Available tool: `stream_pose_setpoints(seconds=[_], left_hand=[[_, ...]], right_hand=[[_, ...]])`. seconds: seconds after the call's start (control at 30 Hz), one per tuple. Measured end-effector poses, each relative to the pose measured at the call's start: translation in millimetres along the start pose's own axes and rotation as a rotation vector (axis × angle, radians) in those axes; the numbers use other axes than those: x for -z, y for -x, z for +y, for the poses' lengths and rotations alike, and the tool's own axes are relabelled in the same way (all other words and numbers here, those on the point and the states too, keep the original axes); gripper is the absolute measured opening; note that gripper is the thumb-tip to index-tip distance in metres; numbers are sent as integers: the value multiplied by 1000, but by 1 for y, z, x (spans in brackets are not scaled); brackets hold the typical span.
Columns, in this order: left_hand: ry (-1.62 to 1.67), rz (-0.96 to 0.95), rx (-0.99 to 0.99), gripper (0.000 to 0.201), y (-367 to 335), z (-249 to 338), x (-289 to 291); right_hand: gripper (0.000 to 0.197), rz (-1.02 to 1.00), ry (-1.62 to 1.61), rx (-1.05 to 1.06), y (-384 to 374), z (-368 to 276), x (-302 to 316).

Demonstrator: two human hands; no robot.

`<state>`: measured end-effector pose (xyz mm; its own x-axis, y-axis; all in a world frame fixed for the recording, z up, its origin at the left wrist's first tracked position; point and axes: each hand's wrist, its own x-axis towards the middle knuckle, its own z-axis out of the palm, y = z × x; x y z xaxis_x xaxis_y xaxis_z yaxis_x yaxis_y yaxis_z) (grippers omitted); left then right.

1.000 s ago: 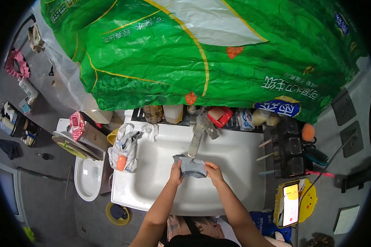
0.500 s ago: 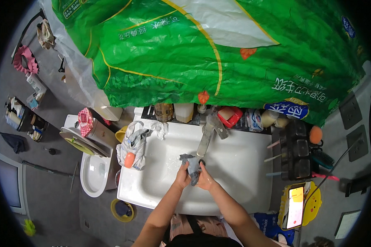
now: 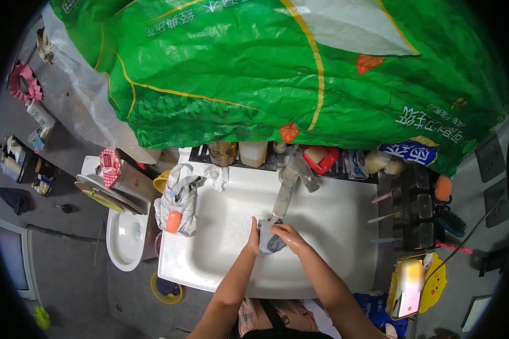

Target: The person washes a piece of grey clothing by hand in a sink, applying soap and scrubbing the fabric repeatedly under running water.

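Under the spout of the faucet (image 3: 284,195), a small wet grey cloth (image 3: 270,240), sock-like in shape, is bunched between my hands over the white sink (image 3: 333,260). My left hand (image 3: 253,240) grips its left side, thumb edge upward. From the right, my right hand (image 3: 290,237) lies with curled fingers over the cloth's top. An orange-pink bar of soap (image 3: 174,221) rests on a heap of white-and-grey clothing (image 3: 178,195) on the sink's left rim. Water and some suds show in the basin left of my hands.
A big green plastic package (image 3: 209,73) overhangs the sink's back. Bottles (image 3: 251,152) and a red soap dish (image 3: 321,161) line the back ledge. At right are a dark toothbrush rack (image 3: 413,212) and a lit phone (image 3: 411,288). A toilet (image 3: 127,240) stands left.
The cloth, stretched out lengthwise before, is now bunched up. My right hand has moved from its right side to over its top. The view has shifted slightly.
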<state>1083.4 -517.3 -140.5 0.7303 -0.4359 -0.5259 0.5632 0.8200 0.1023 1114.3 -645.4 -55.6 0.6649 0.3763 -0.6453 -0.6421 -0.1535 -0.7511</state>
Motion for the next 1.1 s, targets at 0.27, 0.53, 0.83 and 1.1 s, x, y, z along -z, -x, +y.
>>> stream_pose_setpoints(seconds=[0.27, 0.53, 0.83, 1.1], left_hand=[[-836, 435, -716, 31, 21, -19, -57], [-1501, 600, -1141, 32, 31, -49, -48], [-1404, 870, -829, 37, 4, -4, 13], [-913, -43, -42, 38, 40, 28, -14]], right_hand=[[56, -93, -813, -376, -32, 38, -2], [32, -79, -724, -255, -87, 83, -15], [25, 66, -710, -321, -48, 59, -27], [33, 88, -448, 87, -22, 22, 30]])
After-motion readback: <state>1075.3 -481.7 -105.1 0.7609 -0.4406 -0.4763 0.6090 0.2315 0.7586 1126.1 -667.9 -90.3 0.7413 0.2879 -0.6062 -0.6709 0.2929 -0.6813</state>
